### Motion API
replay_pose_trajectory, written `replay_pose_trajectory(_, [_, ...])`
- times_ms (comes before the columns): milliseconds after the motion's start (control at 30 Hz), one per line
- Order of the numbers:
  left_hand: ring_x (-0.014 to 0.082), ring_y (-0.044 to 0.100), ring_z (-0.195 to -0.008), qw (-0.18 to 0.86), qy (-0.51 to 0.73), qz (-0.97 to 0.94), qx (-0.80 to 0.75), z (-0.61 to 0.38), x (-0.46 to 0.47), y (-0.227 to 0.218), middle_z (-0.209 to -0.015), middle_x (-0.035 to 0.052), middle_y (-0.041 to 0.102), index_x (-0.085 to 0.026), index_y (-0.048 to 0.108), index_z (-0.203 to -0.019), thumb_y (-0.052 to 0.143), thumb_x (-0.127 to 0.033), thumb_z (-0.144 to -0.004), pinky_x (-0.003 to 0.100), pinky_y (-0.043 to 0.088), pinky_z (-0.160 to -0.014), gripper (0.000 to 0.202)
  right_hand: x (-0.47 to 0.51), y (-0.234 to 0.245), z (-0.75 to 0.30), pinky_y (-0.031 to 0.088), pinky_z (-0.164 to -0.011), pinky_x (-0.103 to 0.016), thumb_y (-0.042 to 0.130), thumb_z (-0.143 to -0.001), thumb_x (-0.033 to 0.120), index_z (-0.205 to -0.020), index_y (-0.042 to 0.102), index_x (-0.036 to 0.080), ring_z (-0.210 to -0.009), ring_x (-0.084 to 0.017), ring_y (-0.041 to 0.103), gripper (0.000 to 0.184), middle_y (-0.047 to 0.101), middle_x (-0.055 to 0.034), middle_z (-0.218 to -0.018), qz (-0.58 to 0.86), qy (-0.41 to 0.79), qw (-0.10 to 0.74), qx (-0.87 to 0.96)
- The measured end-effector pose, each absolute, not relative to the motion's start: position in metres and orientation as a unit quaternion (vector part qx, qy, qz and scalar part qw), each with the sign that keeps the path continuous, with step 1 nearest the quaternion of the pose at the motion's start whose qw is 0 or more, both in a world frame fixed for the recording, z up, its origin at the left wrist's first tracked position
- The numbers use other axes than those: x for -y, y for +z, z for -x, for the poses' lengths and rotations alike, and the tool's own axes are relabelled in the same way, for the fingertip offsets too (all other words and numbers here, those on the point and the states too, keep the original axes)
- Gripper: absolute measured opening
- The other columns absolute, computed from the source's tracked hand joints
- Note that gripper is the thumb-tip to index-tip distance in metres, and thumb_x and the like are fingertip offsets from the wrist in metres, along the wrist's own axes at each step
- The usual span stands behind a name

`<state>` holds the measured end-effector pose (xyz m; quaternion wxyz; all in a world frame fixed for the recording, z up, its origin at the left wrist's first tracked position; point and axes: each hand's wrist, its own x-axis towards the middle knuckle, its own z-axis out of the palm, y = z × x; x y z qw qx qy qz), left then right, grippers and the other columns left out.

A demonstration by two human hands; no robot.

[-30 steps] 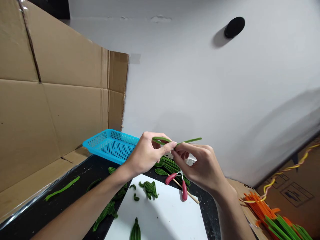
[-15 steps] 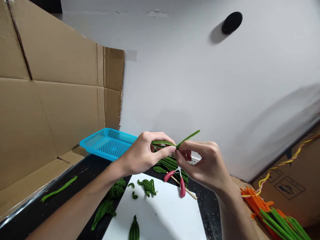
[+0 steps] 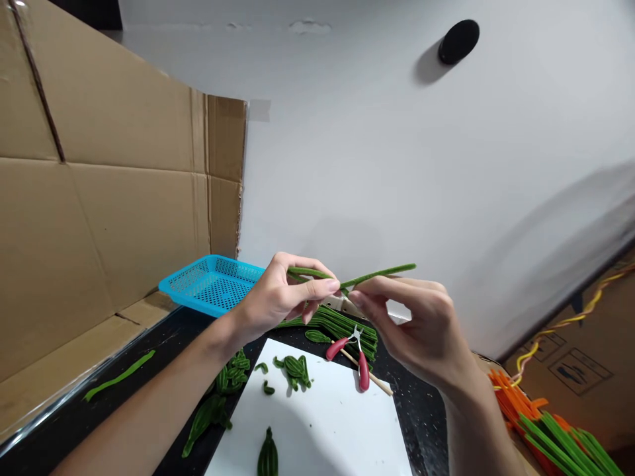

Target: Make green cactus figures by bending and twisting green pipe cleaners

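A green pipe cleaner (image 3: 387,272) is held up in front of me, bent into a narrow loop at its left part, with a straight end pointing right. My left hand (image 3: 280,294) pinches it where the strands meet, between thumb and forefinger. Beside that crossing, my right hand (image 3: 417,317) is closed, thumb and forefinger pinching a short strand of it. Below the hands lies a white board (image 3: 347,430) bearing a small heap of bent green pieces (image 3: 296,370) and a leaf-shaped piece (image 3: 268,456). Red-handled cutting pliers (image 3: 364,370) rest at its far right edge.
Behind the board lie a bundle of green pipe cleaners (image 3: 342,324) and a wooden stick (image 3: 381,385). Bent leaf shapes (image 3: 206,420) lie left of the board. A blue basket (image 3: 208,304) stands back left; orange and green stems (image 3: 560,433) are at right.
The straight end of the pipe cleaner has swung down from a steep slant to nearly level. My right hand has shifted slightly right, and my left hand slightly left.
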<state>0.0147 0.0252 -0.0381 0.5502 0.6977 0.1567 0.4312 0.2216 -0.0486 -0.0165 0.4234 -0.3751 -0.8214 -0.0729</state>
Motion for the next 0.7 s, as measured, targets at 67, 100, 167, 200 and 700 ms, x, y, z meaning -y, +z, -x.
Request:
replay_pose_trajectory(67, [0.0085, 0.049, -0.044, 0.57, 0.438, -0.678, -0.153, -0.0128, -0.0274, -0.0393, -0.055, -0.0028, 0.057, -0.016, 0.076, -0.086, 0.077, -0.035, -0.092, 0.022, 0.03, -0.041, 0.02, 0.047, -0.0162, -0.2224, 0.045, -0.055, -0.027, 0.059, -0.105, 0.016, -0.086, 0.071, 0.021, -0.056, -0.01, 0.056, 0.023, 0.067, 0.0014, -0.067, 0.364, -0.1, 0.443, 0.813])
replay_pose_trajectory(100, [0.0085, 0.051, -0.045, 0.577, 0.442, -0.67, -0.151, -0.0121, -0.028, -0.0395, -0.057, -0.0024, 0.058, -0.016, 0.076, -0.085, 0.077, -0.034, -0.092, 0.022, 0.03, -0.041, 0.019, 0.0465, -0.0161, -0.2224, 0.046, -0.056, -0.026, 0.061, -0.104, 0.015, -0.089, 0.073, 0.021, -0.058, -0.01, 0.058, 0.02, 0.07, 0.0013, -0.07, 0.356, -0.11, 0.451, 0.811])
replay_pose_trajectory(167, [0.0085, 0.051, -0.046, 0.585, 0.446, -0.661, -0.148, -0.0115, -0.0279, -0.0392, -0.059, -0.0023, 0.057, -0.016, 0.075, -0.082, 0.077, -0.033, -0.092, 0.022, 0.031, -0.041, 0.019, 0.0463, -0.0163, -0.2215, 0.048, -0.056, -0.026, 0.067, -0.101, 0.013, -0.092, 0.075, 0.022, -0.058, -0.009, 0.058, 0.014, 0.073, 0.0016, -0.075, 0.342, -0.129, 0.467, 0.805])
replay_pose_trajectory(200, [0.0082, 0.051, -0.046, 0.587, 0.445, -0.66, -0.148, -0.0116, -0.0274, -0.0386, -0.059, -0.0027, 0.056, -0.016, 0.075, -0.081, 0.077, -0.032, -0.091, 0.021, 0.03, -0.04, 0.019, 0.0466, -0.0164, -0.2209, 0.048, -0.055, -0.026, 0.07, -0.099, 0.012, -0.092, 0.075, 0.022, -0.057, -0.009, 0.057, 0.013, 0.074, 0.0015, -0.077, 0.334, -0.137, 0.476, 0.802])
replay_pose_trajectory(700, [0.0068, 0.045, -0.043, 0.585, 0.441, -0.664, -0.153, -0.0163, -0.0217, -0.0354, -0.055, -0.0054, 0.049, -0.016, 0.071, -0.083, 0.08, -0.043, -0.091, 0.02, 0.031, -0.038, 0.03, 0.0428, -0.0191, -0.2292, 0.056, -0.066, -0.034, 0.067, -0.099, 0.005, -0.12, 0.079, 0.028, -0.081, -0.019, 0.072, 0.033, 0.079, -0.0068, -0.099, 0.284, -0.226, 0.448, 0.817])
